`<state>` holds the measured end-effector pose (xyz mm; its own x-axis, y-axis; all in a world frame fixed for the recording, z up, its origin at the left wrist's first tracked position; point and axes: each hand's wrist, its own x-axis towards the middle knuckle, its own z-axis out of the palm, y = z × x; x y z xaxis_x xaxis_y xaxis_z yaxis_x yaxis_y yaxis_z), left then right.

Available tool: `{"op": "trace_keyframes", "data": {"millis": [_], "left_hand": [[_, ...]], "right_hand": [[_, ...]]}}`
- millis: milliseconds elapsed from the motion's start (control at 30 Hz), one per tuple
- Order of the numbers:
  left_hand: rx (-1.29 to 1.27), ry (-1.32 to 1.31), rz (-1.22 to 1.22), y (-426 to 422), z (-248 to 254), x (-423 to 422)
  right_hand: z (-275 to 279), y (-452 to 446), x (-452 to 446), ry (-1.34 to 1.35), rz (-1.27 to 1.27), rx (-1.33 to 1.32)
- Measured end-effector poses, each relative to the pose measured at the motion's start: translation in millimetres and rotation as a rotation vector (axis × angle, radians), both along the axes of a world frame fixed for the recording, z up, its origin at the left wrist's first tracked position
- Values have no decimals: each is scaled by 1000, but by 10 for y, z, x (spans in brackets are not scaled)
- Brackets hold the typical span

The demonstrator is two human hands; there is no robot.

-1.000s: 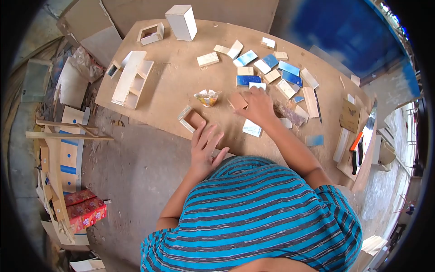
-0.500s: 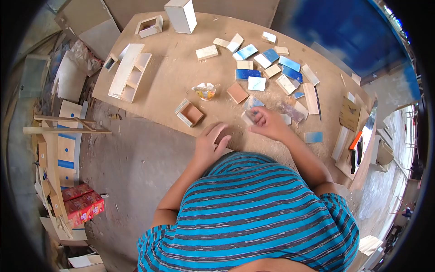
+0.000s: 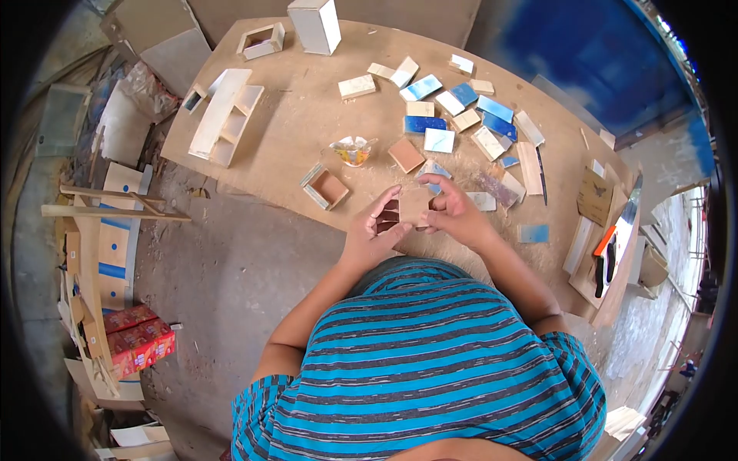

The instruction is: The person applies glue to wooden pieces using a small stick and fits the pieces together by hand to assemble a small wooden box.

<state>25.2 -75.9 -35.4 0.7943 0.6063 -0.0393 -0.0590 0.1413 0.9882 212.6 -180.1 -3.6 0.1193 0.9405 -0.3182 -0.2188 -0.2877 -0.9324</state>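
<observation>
A small square brown wooden piece (image 3: 415, 204) is held up between my hands, above the front edge of the table. My right hand (image 3: 460, 215) grips its right side, thumb below and fingers curled at the top. My left hand (image 3: 372, 230) has its fingers and thumb closed about the left edge. Left of my hands sits a small open wooden box (image 3: 326, 188). Beyond them lie a reddish-brown block (image 3: 406, 155) and a clear cup-like plastic container (image 3: 352, 150) with a coloured print.
Several white, blue and bare wood blocks (image 3: 439, 140) lie scattered at the table's right half. A handsaw (image 3: 619, 223) with an orange and black handle rests at the far right. A wooden shelf unit (image 3: 221, 123) and a white box (image 3: 317, 28) stand on the left side.
My right hand has brought the wooden piece left and turned its brown face up. My left hand has moved right to meet it and closed on its edge.
</observation>
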Motion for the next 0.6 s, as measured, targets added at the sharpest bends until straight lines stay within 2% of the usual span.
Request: {"op": "trace_keyframes", "data": {"millis": [100, 200, 267, 300, 367, 400, 500, 600], "left_hand": [[52, 142, 20, -20, 29, -33], [82, 208, -3, -93, 137, 1], [140, 298, -59, -108, 177, 14], [70, 231, -26, -115, 142, 12], [-69, 95, 38, -125, 23, 11], [-64, 106, 37, -122, 4, 4], [-58, 132, 39, -106, -29, -31], [-40, 141, 30, -113, -39, -35]], "right_hand": [[-50, 55, -117, -371, -24, 158], [-266, 143, -170, -574, -96, 349], [-258, 169, -147, -641, -83, 240], [-246, 194, -131, -673, -77, 186], [-436, 238, 25, -504, -248, 163], [-503, 243, 127, -419, -331, 150], [-273, 203, 368, -315, -237, -95], [6, 117, 119, -567, 31, 170]]}}
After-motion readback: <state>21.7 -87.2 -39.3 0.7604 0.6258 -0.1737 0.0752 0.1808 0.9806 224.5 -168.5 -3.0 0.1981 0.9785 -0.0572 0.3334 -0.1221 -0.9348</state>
